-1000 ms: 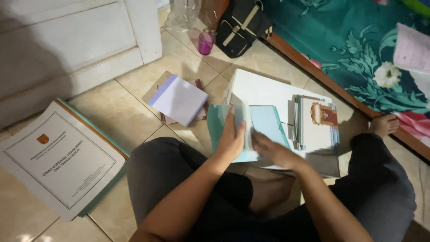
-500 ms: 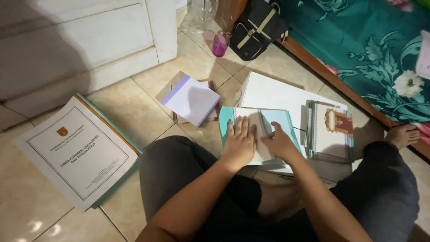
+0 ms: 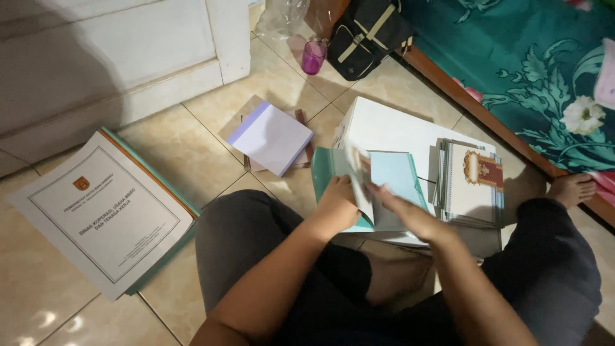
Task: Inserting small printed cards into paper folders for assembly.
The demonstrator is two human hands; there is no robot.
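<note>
The person sits cross-legged on a tiled floor (image 3: pixel 192 147), both forearms reaching forward over the lap. The left hand (image 3: pixel 337 204) rests on a teal folder (image 3: pixel 397 176) that lies open on the floor just ahead of the knees; its fingers curl around the near edge of a pale sheet (image 3: pixel 359 170) standing up from the folder, so the hand is closed in a light hold on that sheet. The right hand (image 3: pixel 410 214) lies flat and extended over the folder's lower part, fingers nearly straight and pointing left toward the sheet; the fingertips are blurred, and whether they pinch the paper cannot be told. The folder lies partly on a large white sheet (image 3: pixel 391 128) spread beneath it. Just to the right of the folder, touching the white sheet, stands a stack of booklets (image 3: pixel 471 186) with a pale cover bearing a dark red emblem. To the left of the folder, apart from it, a lilac notepad (image 3: pixel 270 136) lies on a brown card. Well to the left, a bound document (image 3: pixel 106 214) with a white cover and a teal back rests on the floor beside the left knee. At the top of the view, a purple cup (image 3: pixel 314 57) stands beside a black bag (image 3: pixel 368 35), near a white door (image 3: pixel 115 64). A teal floral mattress (image 3: pixel 532 70) runs along the right side, and a bare foot (image 3: pixel 572 189) rests against its edge.
</note>
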